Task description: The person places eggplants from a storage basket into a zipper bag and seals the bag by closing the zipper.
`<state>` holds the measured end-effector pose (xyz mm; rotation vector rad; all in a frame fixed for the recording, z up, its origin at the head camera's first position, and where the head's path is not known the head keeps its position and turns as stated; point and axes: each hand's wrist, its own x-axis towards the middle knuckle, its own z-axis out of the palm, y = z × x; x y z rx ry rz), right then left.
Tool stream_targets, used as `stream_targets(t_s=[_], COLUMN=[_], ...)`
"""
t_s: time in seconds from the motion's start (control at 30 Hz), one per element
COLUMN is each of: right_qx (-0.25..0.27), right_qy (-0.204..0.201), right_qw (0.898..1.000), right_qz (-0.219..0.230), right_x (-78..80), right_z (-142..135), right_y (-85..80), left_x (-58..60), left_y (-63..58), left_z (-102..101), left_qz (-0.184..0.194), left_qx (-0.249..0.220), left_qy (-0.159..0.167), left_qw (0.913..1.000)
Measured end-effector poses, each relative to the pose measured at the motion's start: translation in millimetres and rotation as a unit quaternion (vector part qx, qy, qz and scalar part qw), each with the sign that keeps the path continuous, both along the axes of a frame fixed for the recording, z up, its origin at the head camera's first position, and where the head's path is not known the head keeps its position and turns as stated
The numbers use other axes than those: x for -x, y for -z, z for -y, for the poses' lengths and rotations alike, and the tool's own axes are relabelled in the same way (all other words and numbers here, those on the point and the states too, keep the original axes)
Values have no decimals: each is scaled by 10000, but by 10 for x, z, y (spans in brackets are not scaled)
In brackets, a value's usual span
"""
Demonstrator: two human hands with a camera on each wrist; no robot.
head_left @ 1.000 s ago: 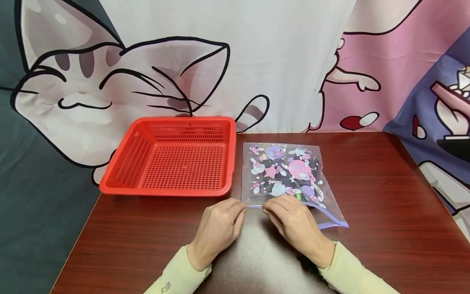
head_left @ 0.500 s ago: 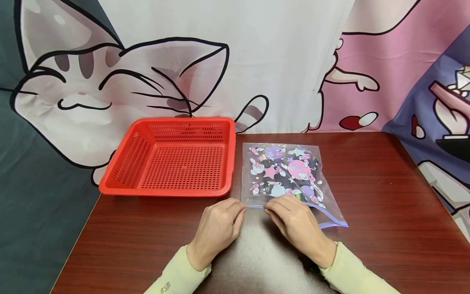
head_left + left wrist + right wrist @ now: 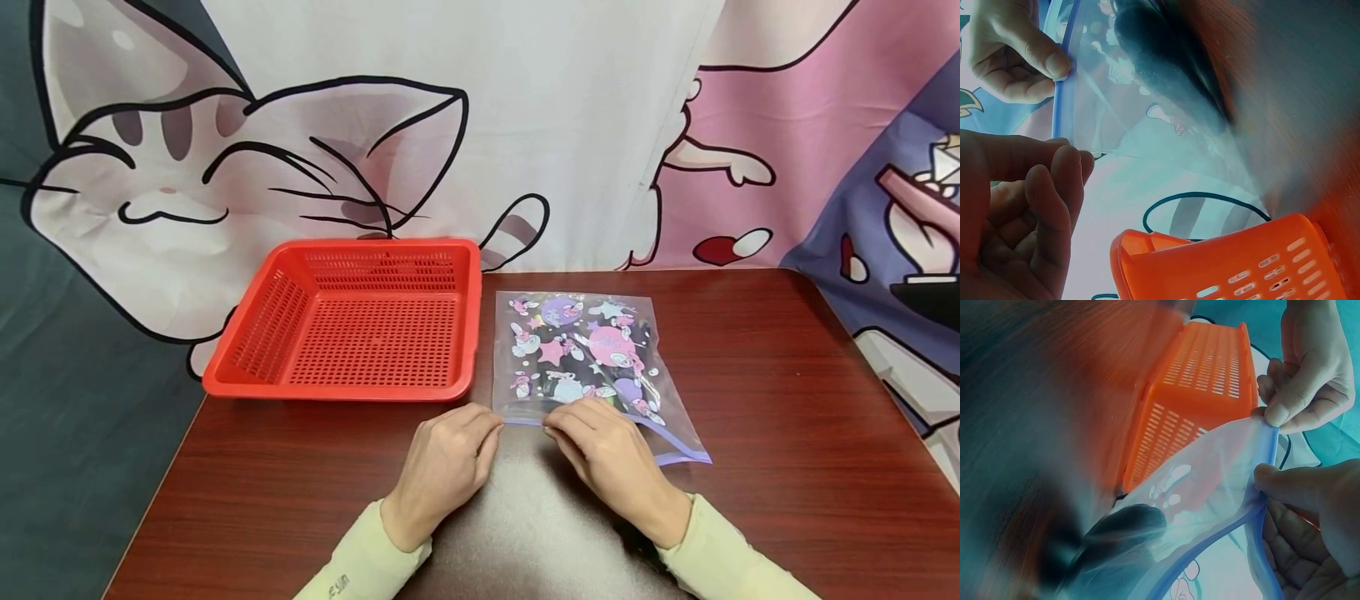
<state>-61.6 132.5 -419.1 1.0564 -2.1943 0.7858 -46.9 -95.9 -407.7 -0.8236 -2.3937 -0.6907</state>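
A clear zip bag (image 3: 573, 346) printed with pink, purple and blue cartoon figures lies on the table, its purple zip edge toward the person. Something dark (image 3: 1166, 62) shows inside it. My left hand (image 3: 448, 454) pinches the left corner of the zip edge between thumb and fingers. Further right along the same strip, my right hand (image 3: 603, 454) pinches the zip between thumb and forefinger. Between the two hands the strip (image 3: 1266, 447) runs as one line. Right of the right hand its two sides stand apart, leaving the mouth gaping at the right corner.
A red perforated plastic basket (image 3: 375, 333) with nothing in it stands left of the bag. The brown wooden table (image 3: 780, 375) extends to the right, with a cartoon-printed cloth (image 3: 585, 125) hanging behind it.
My right hand has slid slightly to the right along the zip edge, widening the gap between the hands. The left hand, bag and basket have stayed in place.
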Motion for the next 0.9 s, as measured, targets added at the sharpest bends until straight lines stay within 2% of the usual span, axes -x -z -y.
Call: stream_targets(t_s=[0.23, 0.9], right_qx=[75, -30], right_qy=[-7, 20], right_qw=[9998, 10000], right_qz=[-175, 9], right_x=[6, 3], right_z=[-15, -71], right_y=[7, 32], left_x=[3, 15], left_y=[-7, 1], left_z=[-2, 14], left_qz=[-11, 54], left_qx=[1, -1], left_qy=[0, -10], left_qw=[10000, 10000])
